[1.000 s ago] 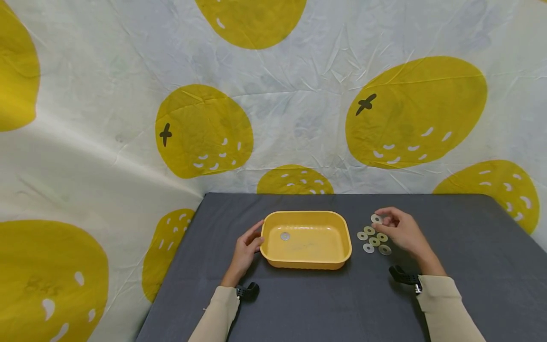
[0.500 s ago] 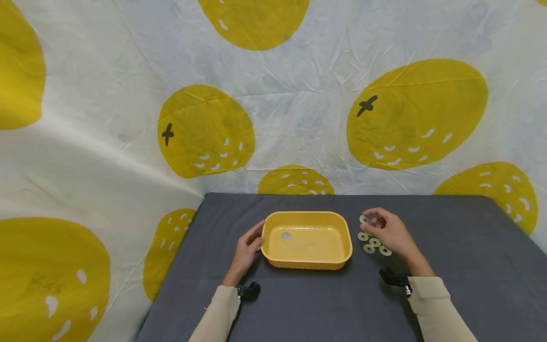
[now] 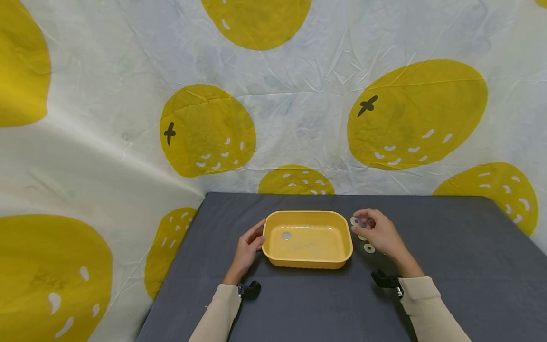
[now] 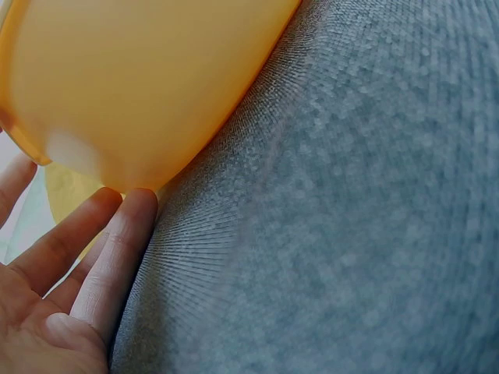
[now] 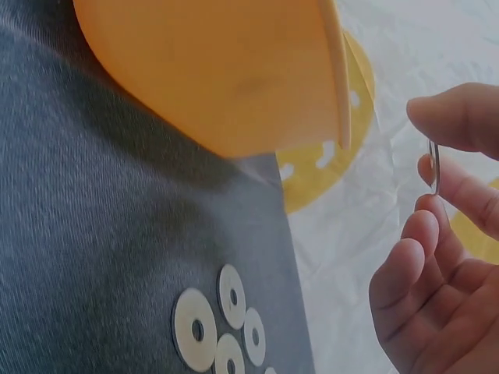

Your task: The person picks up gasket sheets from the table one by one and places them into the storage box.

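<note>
A yellow plastic tray (image 3: 305, 264) stands on the dark cloth, with a small silvery disc (image 3: 286, 235) lying inside near its left end. My left hand (image 3: 245, 248) is at that end; in the left wrist view, extended fingers (image 4: 129, 241) touch the tray's outer wall. Close by the tray's right rim, my right hand (image 3: 381, 235) pinches a flat metal washer between thumb and fingers, and the right wrist view shows this washer (image 5: 436, 170) edge-on. Several more washers (image 5: 185, 335) lie flat on the cloth below, partly hidden by the right hand in the head view.
The grey cloth (image 3: 307, 308) covers the table up to its back edge. Behind it hangs a white sheet (image 3: 299, 128) printed with yellow fruit. Each wrist wears a black strap (image 3: 386, 280).
My right hand has moved left with the pinched washer, from over the washer group to near the tray's right rim. The left hand keeps its place at the tray.
</note>
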{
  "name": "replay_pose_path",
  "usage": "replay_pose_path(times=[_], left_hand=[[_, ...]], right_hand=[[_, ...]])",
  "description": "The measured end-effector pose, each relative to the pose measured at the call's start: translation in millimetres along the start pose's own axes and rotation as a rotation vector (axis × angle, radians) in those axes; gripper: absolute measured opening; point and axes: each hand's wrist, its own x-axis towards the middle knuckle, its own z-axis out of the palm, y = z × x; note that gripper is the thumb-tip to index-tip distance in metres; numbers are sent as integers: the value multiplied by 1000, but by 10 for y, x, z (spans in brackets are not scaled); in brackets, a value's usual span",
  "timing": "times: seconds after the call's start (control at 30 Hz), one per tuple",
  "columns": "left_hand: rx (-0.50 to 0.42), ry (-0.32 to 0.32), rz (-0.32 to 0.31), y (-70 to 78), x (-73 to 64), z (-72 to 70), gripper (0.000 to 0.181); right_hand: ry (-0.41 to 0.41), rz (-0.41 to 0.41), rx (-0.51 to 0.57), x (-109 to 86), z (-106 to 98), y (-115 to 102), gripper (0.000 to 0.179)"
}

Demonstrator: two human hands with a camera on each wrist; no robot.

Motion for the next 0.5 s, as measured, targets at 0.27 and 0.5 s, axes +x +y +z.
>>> replay_pose_path(times=[0.27, 0.5], left_hand=[[-5, -12, -19, 0, -4, -13, 52], [2, -20, -9, -3, -1, -22, 52]], right_hand=[[33, -76, -2, -33, 95, -141, 34], [32, -145, -7, -20, 184, -277, 33]])
